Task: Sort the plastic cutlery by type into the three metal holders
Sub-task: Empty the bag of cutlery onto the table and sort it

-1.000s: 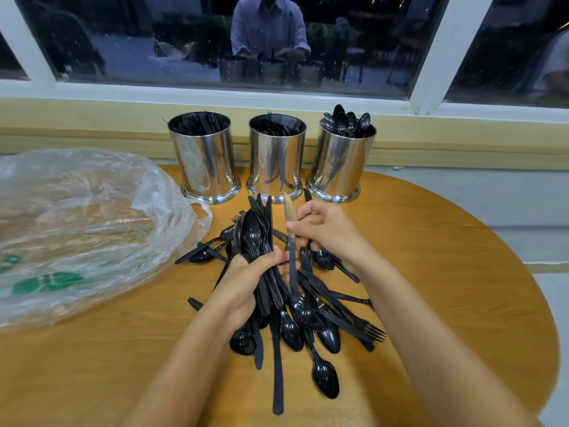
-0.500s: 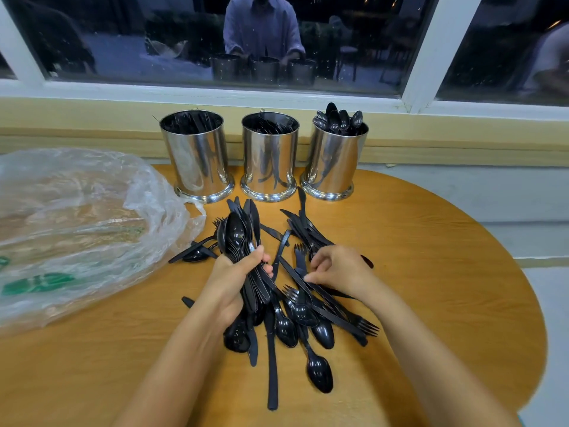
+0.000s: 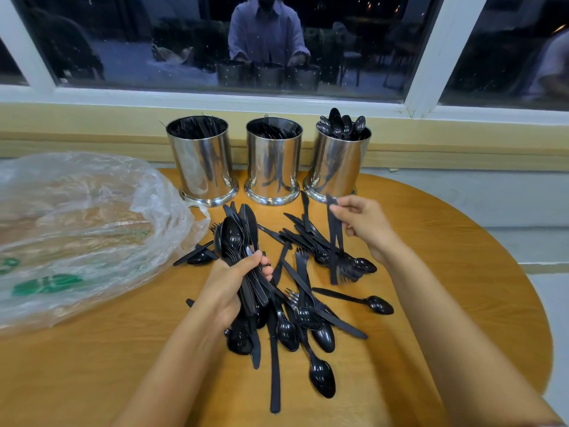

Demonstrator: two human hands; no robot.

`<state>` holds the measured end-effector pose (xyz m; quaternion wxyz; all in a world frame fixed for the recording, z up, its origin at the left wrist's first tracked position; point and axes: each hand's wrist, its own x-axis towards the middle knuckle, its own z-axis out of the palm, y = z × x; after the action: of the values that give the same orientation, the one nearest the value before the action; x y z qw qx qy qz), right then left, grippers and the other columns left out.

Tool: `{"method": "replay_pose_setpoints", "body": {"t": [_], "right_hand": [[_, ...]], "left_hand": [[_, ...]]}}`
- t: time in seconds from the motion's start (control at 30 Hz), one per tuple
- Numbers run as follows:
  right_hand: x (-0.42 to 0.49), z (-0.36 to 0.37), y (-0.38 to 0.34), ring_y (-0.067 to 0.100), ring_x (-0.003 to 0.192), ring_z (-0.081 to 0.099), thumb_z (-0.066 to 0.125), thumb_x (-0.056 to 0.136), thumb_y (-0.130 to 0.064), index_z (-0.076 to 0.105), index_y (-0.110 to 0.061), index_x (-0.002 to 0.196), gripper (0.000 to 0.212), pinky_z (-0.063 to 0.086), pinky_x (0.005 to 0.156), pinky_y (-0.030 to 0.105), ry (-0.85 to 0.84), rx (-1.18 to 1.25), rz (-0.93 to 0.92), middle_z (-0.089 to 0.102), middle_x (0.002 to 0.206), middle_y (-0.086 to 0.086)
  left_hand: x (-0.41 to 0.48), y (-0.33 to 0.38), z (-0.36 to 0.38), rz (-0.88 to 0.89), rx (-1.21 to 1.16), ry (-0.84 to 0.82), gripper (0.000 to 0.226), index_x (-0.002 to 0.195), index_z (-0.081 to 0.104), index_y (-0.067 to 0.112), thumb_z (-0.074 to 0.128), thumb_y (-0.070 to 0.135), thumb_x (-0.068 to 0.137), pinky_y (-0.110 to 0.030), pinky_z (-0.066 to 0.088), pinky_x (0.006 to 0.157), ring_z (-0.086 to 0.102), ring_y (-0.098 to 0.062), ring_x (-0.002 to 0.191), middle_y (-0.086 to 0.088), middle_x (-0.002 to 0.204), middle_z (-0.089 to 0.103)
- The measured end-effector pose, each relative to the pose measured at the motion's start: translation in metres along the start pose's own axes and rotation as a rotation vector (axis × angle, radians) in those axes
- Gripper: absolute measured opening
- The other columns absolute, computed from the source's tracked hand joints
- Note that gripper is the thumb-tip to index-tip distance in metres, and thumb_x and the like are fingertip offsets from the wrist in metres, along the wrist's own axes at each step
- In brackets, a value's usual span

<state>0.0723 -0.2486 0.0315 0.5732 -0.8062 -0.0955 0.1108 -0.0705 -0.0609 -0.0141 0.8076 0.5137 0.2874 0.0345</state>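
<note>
Since half a second earlier, right hand (image 3: 366, 226) had risen from the pile (image 3: 308, 318) to right of centre, pinching what looked like two forks (image 3: 334, 251) by their handles, just below the right holder (image 3: 338, 164), while left hand (image 3: 228, 285) gripped a spoon bundle (image 3: 237, 238) mid-frame.

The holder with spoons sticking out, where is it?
Head view: the spoon holder stands rightmost of three, at the table's far edge under the window, just beyond the right hand.
</note>
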Motion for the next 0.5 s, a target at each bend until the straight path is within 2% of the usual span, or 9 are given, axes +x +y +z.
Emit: {"method": "replay_pose_setpoints", "body": {"t": [0.1,0.27,0.4,0.5], "right_hand": [[0.001,-0.001,-0.013,0.006,0.059,0.047,0.058,0.096,-0.016,0.066,-0.012,0.097,0.009,0.042,0.053,0.016,-0.058,0.131,-0.052,0.055,0.071,-0.004],[-0.006,0.022,-0.021,0.005,0.057,0.048,0.058,0.096,-0.016,0.066,-0.009,0.093,0.011,0.039,0.052,0.018,-0.248,0.118,-0.069,0.056,0.071,0.000],[-0.008,0.050,-0.018,0.004,0.054,0.047,0.061,0.095,-0.014,0.064,-0.008,0.095,0.007,0.039,0.048,0.015,-0.192,0.093,-0.114,0.056,0.067,-0.003],[-0.008,0.064,-0.015,0.004,0.054,0.048,0.062,0.094,-0.015,0.065,-0.012,0.091,0.005,0.040,0.050,0.015,-0.179,0.007,-0.148,0.058,0.066,-0.005]], "left_hand": [[0.001,0.002,0.003,0.008,-0.029,-0.014,0.015,0.095,0.069,-0.004,0.064,0.010,0.092,-0.030,0.061,0.069,0.073,-0.019,0.076,-0.013,0.083,0.075],[-0.004,0.006,0.017,0.020,-0.027,-0.098,0.015,0.095,0.070,-0.002,0.059,0.008,0.096,-0.037,0.059,0.082,0.073,-0.025,0.094,-0.013,0.097,0.076],[-0.009,0.006,0.023,0.020,0.081,-0.161,0.015,0.101,0.072,0.003,0.061,0.011,0.095,-0.042,0.056,0.088,0.073,-0.025,0.095,-0.013,0.100,0.076],[-0.011,0.005,0.026,0.031,0.120,-0.118,0.008,0.089,0.073,0.011,0.066,0.010,0.092,-0.042,0.057,0.084,0.073,-0.023,0.087,-0.008,0.092,0.077]]}}
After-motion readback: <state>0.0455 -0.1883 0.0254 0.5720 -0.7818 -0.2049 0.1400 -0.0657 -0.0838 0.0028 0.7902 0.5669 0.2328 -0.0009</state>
